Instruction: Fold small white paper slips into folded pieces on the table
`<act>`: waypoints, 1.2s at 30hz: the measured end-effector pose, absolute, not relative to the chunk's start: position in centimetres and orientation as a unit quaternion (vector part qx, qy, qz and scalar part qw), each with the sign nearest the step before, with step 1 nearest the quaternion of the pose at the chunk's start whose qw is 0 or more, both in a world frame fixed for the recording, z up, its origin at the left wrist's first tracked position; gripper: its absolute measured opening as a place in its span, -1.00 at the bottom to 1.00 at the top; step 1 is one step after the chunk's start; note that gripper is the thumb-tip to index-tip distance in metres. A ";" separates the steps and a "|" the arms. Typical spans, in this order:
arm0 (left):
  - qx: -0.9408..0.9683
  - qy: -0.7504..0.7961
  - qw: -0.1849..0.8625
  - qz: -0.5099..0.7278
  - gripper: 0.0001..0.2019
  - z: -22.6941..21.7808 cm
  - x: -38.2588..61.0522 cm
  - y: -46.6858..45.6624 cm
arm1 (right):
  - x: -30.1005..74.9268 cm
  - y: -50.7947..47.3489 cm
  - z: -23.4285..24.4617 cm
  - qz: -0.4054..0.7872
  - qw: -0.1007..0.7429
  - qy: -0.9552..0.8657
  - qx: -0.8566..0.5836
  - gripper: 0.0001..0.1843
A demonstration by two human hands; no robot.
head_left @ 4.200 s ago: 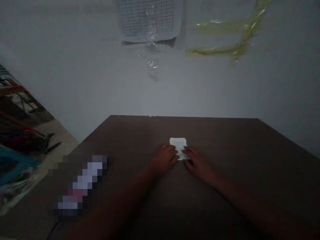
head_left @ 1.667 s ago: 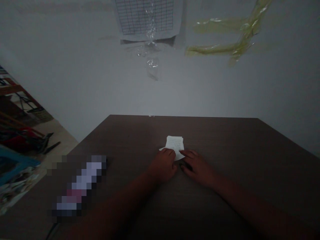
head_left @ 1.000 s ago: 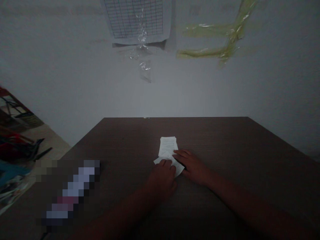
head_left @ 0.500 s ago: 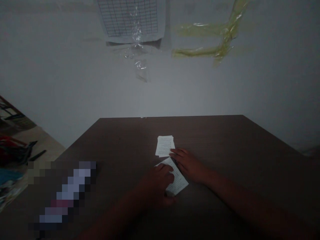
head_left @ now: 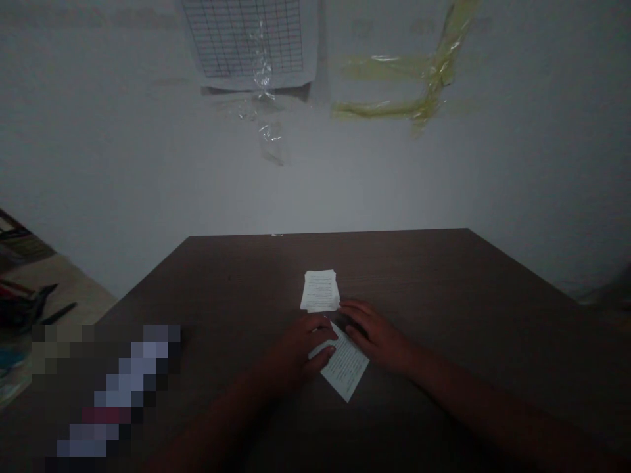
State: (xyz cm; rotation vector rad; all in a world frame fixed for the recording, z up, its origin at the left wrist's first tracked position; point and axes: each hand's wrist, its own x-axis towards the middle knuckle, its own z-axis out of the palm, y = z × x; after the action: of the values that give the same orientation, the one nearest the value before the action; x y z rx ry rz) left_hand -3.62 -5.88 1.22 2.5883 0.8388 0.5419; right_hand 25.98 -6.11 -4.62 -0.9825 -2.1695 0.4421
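A white sheet of printed paper (head_left: pixel 348 371) lies slantwise on the brown table, one corner pointing toward me. My left hand (head_left: pixel 309 347) rests over its left side, fingers bent slightly and thumb apart, covering part of the print. On the other side, my right hand (head_left: pixel 378 334) lies low with its fingers stretched out, the thumb by the sheet's right edge. The right fingertips reach the lower right corner of a small stack of printed papers (head_left: pixel 320 291), which sits just beyond the sheet with slightly uneven edges.
The brown table (head_left: pixel 419 269) meets a pale wall (head_left: pixel 394 177) at its far edge. A gridded paper (head_left: pixel 251 39) and yellow tape (head_left: pixel 379 110) are stuck on the wall. A blurred-out object (head_left: pixel 123 381) lies at the left. Assorted dark items lie on the floor beyond.
The sheet has turned, its near corner now pointing more toward me. My left hand has shifted up and its thumb has moved onto the paper. My right fingers have drawn back slightly from the stack.
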 end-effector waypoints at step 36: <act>0.935 0.307 0.094 0.152 -0.59 0.1 -5.4 -3.2 | 28.1 -6.5 -2.0 0.249 0.257 -0.810 -0.464 -0.21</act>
State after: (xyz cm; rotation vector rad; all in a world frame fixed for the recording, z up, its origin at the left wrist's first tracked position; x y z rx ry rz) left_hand -5.40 -3.17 0.11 2.7730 0.9111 0.4511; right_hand 28.10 -6.46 -1.96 -1.2594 -2.1972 0.6743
